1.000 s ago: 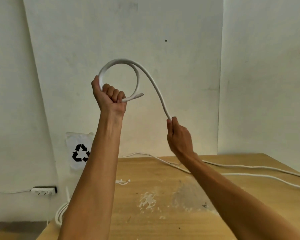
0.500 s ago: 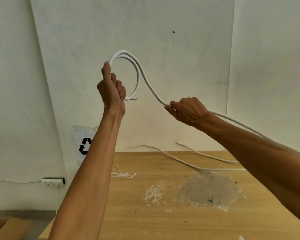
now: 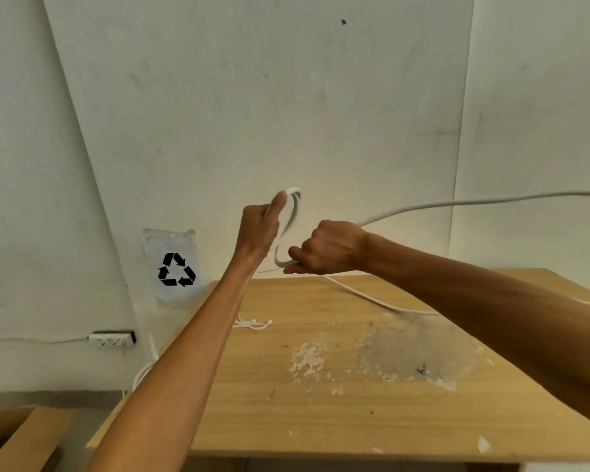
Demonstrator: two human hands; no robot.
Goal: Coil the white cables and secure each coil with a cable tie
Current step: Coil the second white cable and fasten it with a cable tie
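We see both bare arms reach out over a scuffed, pale wooden table (image 3: 321,420). The left hand (image 3: 258,228), raised with its thumb up, grips the top of a small loop of thick white round cable (image 3: 292,216). The right hand (image 3: 327,248), knuckles toward us, curls its fingers round the loop's lower bend just beside the left. The cable's free length arcs away rightward; another stretch lies across the tabletop.
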